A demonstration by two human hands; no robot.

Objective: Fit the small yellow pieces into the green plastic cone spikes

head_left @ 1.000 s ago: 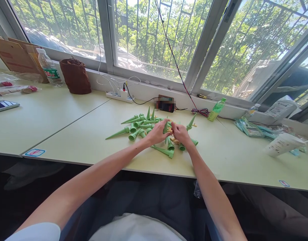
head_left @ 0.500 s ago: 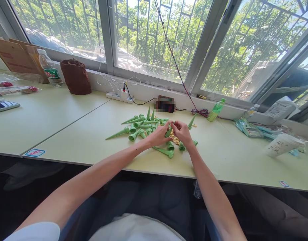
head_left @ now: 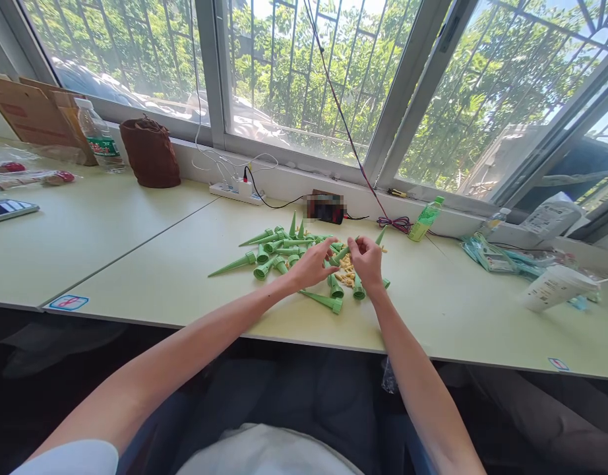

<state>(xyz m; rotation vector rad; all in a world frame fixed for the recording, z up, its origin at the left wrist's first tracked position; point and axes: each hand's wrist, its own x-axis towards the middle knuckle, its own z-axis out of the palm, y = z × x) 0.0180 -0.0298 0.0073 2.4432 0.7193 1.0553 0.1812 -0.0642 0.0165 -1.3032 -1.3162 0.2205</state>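
My right hand pinches a green spike near its tip, best kept light and steady. My left hand curves wide beside its base.

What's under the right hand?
Tan pieces show beside the right hand, and a green cone pokes out at its near side. Whatever lies directly beneath the palm is covered.

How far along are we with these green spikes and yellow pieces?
Probably partway. Looks done: the upright spike beyond the right hand, with a yellow piece at its side. In hand: a slanted green spike, between right hand and left hand. Apparently left: loose yellow pieces and the nearest lying spike, no yellow visible on it.
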